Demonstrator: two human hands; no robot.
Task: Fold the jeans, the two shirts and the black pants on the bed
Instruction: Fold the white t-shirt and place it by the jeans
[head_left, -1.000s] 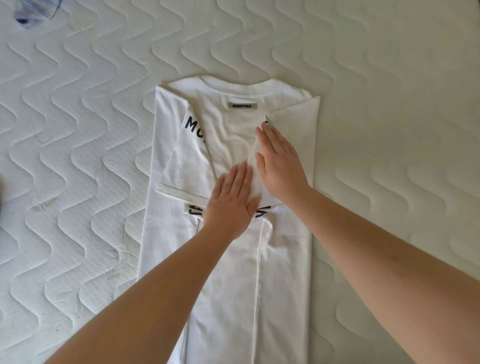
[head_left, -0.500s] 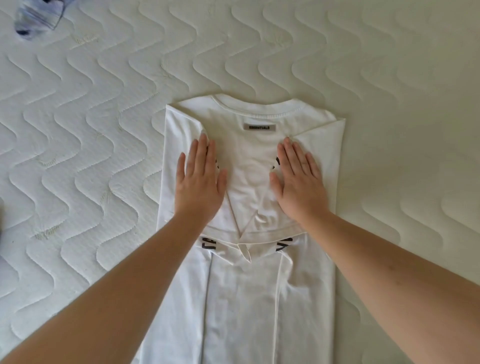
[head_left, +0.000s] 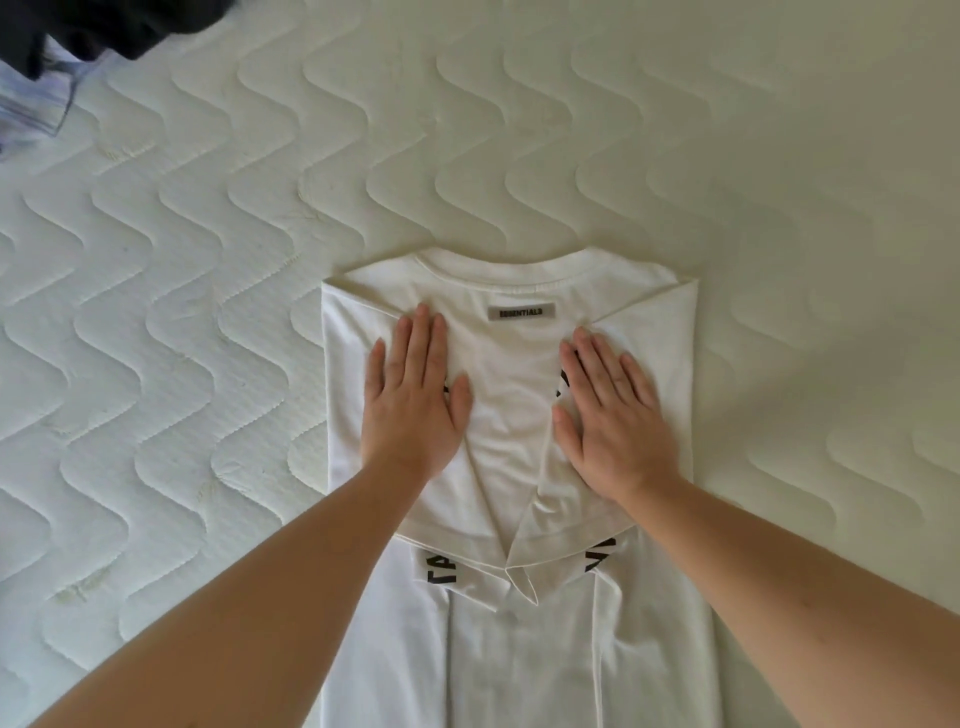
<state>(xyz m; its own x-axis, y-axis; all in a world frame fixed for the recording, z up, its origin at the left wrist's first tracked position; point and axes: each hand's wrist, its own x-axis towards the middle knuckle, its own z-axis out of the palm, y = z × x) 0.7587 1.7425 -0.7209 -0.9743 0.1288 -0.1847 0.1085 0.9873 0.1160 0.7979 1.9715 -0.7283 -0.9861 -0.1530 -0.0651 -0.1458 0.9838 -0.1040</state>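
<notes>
Open quilted bed (head_left: 571, 130) stretches wide beyond the collar of the white shirt (head_left: 511, 431), and there's free mattress down both its long sides too, left and right. Up in the far left corner, a dark garment (head_left: 98, 26) and a clear plastic item (head_left: 49, 98) crowd that edge. Over the shirt itself, the left hand (head_left: 413, 400) and right hand (head_left: 610, 415) lie flat on the folded-in sleeves, forearms crossing the near end, leaving a bare strip between them.
</notes>
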